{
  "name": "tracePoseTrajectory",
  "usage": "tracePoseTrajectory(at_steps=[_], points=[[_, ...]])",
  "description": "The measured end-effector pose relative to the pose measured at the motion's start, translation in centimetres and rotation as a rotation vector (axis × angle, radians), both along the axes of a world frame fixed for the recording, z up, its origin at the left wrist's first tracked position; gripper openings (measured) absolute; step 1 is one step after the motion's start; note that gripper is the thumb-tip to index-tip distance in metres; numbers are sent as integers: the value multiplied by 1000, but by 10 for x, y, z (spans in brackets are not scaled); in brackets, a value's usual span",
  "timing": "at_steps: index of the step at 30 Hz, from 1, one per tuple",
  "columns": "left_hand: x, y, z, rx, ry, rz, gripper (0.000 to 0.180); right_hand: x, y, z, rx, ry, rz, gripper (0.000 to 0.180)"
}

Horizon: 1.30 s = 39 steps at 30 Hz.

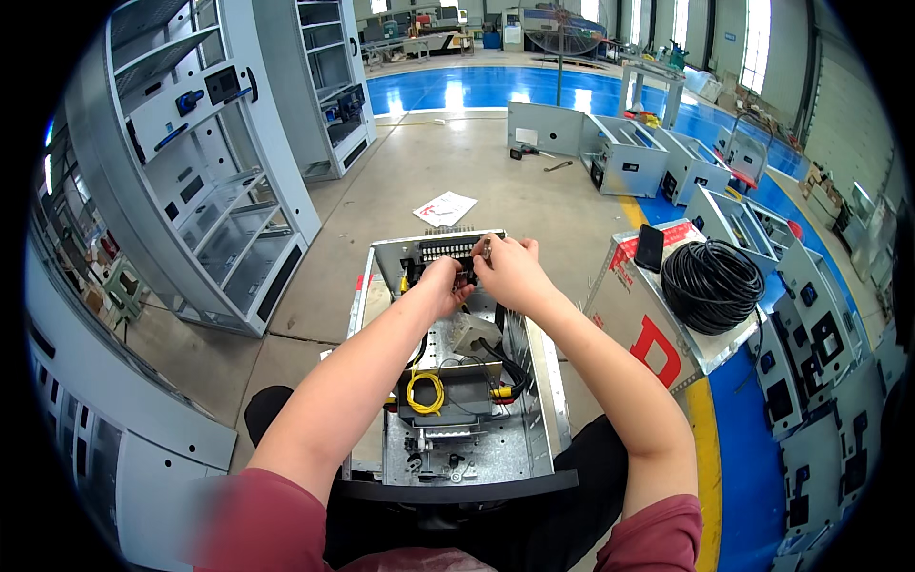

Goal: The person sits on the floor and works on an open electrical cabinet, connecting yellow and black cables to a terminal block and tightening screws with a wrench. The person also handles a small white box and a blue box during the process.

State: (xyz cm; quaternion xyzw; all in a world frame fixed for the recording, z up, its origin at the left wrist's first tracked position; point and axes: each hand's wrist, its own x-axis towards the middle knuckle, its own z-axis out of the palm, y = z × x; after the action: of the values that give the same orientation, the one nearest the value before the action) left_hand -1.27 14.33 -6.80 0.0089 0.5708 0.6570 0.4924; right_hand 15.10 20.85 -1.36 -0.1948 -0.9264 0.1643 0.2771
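Observation:
An open metal drawer unit (548,400) lies between my knees with wiring and parts inside. At its far end, my left hand (444,289) is closed in a pinch just below a black terminal strip (446,252). My right hand (513,274) is closed beside it, fingertips around a small metallic piece (487,250) too small to name. What the left fingers hold is hidden. Nearer me, a coil of yellow cable (425,393) lies on a grey box inside the unit. A pale block (474,334) with thick black cables sits below my hands.
A carton (620,315) on the right carries a black cable coil (712,286) and a phone (649,248). Tall grey cabinets (172,124) stand at left. Paper (445,208) lies on the floor ahead; a cordless drill (522,153) is farther off. More drawer units (629,167) line the right.

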Motion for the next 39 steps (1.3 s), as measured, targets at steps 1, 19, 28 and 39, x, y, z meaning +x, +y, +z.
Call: tracePoseTrajectory(at_steps=[1,19,28,39], points=[[0,0,-1,1,-1,3,13,0,-1,1,-9,-6,6,22],[5,-3,2,-30,206,116,11,2,-2,2,3,-4,26,20],[14,-2,2,-124,208,154,22,4,-2,3,-11,-26,30,20],[12,0,8,-557,858,-556,24,12,7,2,9,-57,2,20]])
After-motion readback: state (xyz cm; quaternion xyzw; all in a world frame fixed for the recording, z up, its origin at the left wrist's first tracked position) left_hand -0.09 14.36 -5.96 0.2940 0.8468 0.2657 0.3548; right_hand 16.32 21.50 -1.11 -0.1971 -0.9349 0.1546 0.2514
